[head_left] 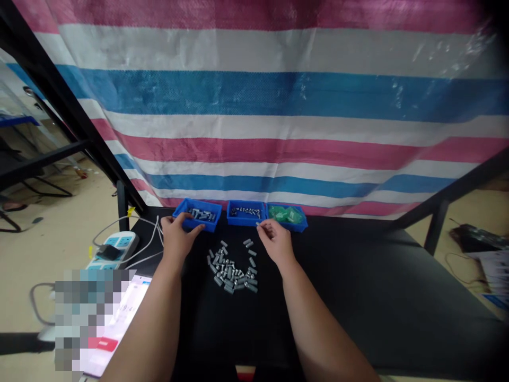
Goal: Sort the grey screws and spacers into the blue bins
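At the far left, a power strip (113, 249) stands on the floor, and white cables (149, 239) rise from it toward the edge of the black surface (358, 302); a tablet (127, 313) lies below it, partly hidden by blur. The left hand (177, 239) is open, its fingers slightly spread and curved over the front rim of the left bin (199, 208), which holds metal screws. Downward pressure on that rim could tip the bin and spill its contents, and a forearm catching the nearby cables could drag the strip. A loose pile of screws (230, 270) lies on the surface between the two forearms; these round-bodied pieces may roll if nudged, and outlying ones could be knocked apart from the pile. The middle bin (245, 213), also holding screws, stands just beside the left bin and touches the right bin (287, 216), which holds green items. The right hand (274, 241) is near the front of these two bins, with thumb and forefinger pinched together; any piece between them is too small to confirm. A weak pinch could drop a piece, and the abutting rims leave little margin for placement error.
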Demonstrator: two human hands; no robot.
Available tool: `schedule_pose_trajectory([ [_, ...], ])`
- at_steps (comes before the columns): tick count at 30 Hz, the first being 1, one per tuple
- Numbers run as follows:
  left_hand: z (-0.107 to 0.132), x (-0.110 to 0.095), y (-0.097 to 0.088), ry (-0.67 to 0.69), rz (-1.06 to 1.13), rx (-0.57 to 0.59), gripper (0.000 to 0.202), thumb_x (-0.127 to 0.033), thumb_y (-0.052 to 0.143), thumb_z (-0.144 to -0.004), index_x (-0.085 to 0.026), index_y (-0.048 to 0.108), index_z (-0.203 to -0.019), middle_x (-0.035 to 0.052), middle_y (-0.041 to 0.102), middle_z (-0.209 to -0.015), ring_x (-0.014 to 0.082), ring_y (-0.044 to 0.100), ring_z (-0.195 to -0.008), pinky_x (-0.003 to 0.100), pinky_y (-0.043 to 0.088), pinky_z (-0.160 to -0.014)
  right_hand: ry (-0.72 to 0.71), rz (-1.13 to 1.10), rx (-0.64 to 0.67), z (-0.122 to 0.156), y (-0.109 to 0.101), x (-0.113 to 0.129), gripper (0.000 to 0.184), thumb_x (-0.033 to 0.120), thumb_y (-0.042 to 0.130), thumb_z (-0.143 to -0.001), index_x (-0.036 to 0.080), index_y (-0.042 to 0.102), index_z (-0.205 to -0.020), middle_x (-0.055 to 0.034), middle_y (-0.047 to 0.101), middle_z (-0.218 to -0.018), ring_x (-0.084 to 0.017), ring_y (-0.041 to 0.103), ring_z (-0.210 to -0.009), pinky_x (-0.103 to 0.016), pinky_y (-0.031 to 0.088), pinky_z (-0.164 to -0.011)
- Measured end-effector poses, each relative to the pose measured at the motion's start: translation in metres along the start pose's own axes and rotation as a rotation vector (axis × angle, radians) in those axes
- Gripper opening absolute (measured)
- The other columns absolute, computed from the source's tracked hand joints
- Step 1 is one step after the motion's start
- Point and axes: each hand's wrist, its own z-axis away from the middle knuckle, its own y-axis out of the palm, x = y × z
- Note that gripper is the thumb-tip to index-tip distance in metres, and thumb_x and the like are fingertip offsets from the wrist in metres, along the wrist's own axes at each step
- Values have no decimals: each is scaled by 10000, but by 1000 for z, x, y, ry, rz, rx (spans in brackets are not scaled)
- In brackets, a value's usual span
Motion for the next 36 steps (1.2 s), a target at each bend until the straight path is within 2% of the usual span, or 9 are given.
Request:
schedule_pose_trajectory([
  [4,3,-15,-20,147,47,-90,452,-478,862,-678,-240,752,-1047,58,378,-1044,270,508,-1017,483,491,-999,-141,-35,-112,4,5,9,121,282,638,-911,216,668,-1008,-49,701,-882,-184,672,-748,-321,568,-742],
  [7,9,-28,-23,285,118,-62,423,-469,857,-705,-239,748,-1042,52,386,-1032,248,503,-988,464,500,-964,-258,-46,-147,8,6,20,187,238,638,-911,234,672,-1095,-67,691,-997,-199,669,-840,-352,570,-786],
  [11,19,-43,-12,462,186,58,384,-445,856,-728,-252,741,-1040,47,399,-1028,233,490,-991,434,505,-925,-397,15,61,10,4,38,405,241,679,-885,284,641,-1286,-85,673,-1216,-262,636,-1102,-447,534,-956],
  [13,23,-47,-5,508,208,103,377,-441,848,-741,-259,736,-1052,48,401,-1034,230,486,-993,422,506,-907,-421,57,115,9,2,42,401,243,677,-884,293,653,-1282,-79,672,-1220,-275,616,-1146,-480,500,-1012],
  [19,24,-42,6,450,224,111,375,-431,863,-725,-249,736,-1028,45,396,-1018,233,478,-993,431,501,-918,-145,131,-57,1,-4,22,142,183,598,-881,215,712,-960,-34,620,-846,-184,601,-759,-329,526,-733],
  [21,21,-38,7,423,219,68,378,-426,869,-717,-247,737,-1023,41,386,-1008,229,475,-986,439,499,-934,-58,187,63,1,-5,11,185,145,601,-841,214,719,-965,-30,625,-869,-169,590,-738,-309,519,-714],
  [26,13,-26,7,420,218,-22,397,-430,883,-695,-241,740,-1013,46,359,-1064,238,473,-1048,456,488,-1001,-29,331,469,7,2,-9,408,75,634,-790,257,737,-1140,-67,644,-1167,-222,622,-1061,-381,502,-975],
  [30,11,-20,8,456,229,-17,402,-441,892,-676,-245,745,-995,50,351,-1100,254,460,-1112,470,471,-1047,18,392,482,9,8,-15,287,87,648,-822,211,738,-1065,-86,644,-1112,-228,630,-1057,-379,496,-976],
  [36,11,-18,12,513,255,25,400,-446,899,-660,-237,749,-967,56,335,-1151,277,454,-1169,504,451,-1084,92,393,391,6,5,-15,145,119,654,-814,212,693,-919,-26,674,-864,-167,626,-748,-281,484,-714],
])
